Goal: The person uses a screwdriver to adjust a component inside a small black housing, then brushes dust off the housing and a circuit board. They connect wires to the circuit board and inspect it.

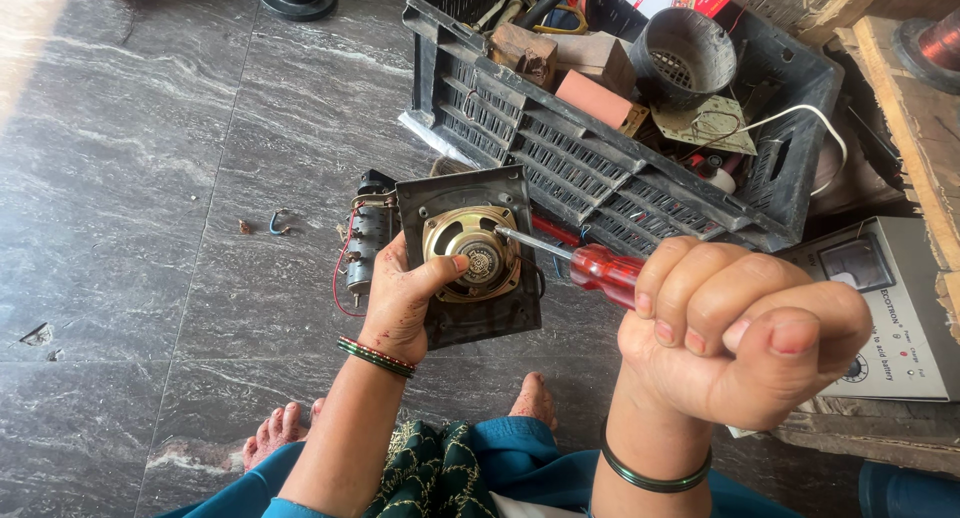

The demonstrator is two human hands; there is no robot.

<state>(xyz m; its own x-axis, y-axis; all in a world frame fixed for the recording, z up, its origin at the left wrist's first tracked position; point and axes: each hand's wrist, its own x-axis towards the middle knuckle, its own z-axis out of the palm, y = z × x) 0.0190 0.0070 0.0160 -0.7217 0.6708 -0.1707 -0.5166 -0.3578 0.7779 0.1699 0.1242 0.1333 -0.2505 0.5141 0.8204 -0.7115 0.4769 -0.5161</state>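
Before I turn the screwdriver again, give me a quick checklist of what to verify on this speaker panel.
1. Left hand has the dark square panel gripped, thumb on the speaker rim: ok.
2. Right hand is closed round the red screwdriver handle: ok.
3. Blade tip seated in a screw head: cannot tell, it ends over the speaker rim.
4. Red wire clear of the blade: ok, it loops at the panel's left side.
5. Panel supported underneath: not ok, it is held above the floor.
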